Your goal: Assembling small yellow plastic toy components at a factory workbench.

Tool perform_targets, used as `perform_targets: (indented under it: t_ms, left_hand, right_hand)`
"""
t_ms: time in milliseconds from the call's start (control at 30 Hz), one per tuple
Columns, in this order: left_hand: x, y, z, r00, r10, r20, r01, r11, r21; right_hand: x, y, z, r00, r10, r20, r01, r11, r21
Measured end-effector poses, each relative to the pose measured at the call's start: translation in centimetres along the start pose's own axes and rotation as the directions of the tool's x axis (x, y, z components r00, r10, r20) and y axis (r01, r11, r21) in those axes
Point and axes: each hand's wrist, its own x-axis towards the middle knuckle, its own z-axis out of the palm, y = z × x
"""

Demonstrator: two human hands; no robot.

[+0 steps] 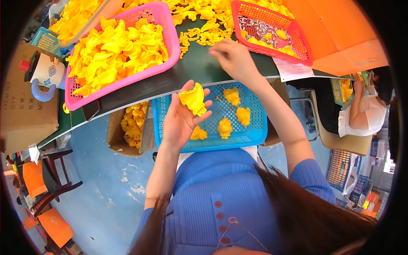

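My left hand (180, 121) is turned palm up and holds a yellow plastic shell piece (194, 100) with a hollow, wavy-edged shape. It hangs over the left side of a blue plastic basket (255, 132) at my lap. Inside that basket lie several rounded yellow plastic figures (225, 128). My right hand (233, 59) is over the green table, near small yellow plastic parts (203, 36) and the front left of a red basket (304, 50). Its fingers are loosely bent and apart, with nothing visible in them.
A pink basket (170, 32) heaped with yellow shells stands left on the table (199, 68). The red basket holds small silvery parts. An orange box (340, 34) stands right, a cup (44, 70) far left. Below is a carton (117, 131) of yellow parts. Another person (363, 108) sits right.
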Motion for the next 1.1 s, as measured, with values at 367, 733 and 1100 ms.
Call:
perform_targets:
  t_ms: [367,733,1100]
  left_hand:
    - [-0.5,0.3,-0.1,0.988,0.125,-0.092,-0.121,0.992,0.047]
    - [-0.4,0.4,-0.2,0.987,0.153,-0.039,-0.149,0.985,0.083]
    - [-0.5,0.6,0.1,0.990,0.134,0.035,-0.138,0.976,0.172]
  right_hand:
    - [5.6,3.8,3.5,0.972,0.178,-0.151,-0.233,0.784,-0.575]
    - [5.4,4.7,2.3,0.973,0.220,-0.071,-0.230,0.886,-0.404]
    - [-0.6,-3.1,0.3,0.812,0.381,0.443,-0.581,0.453,0.676]
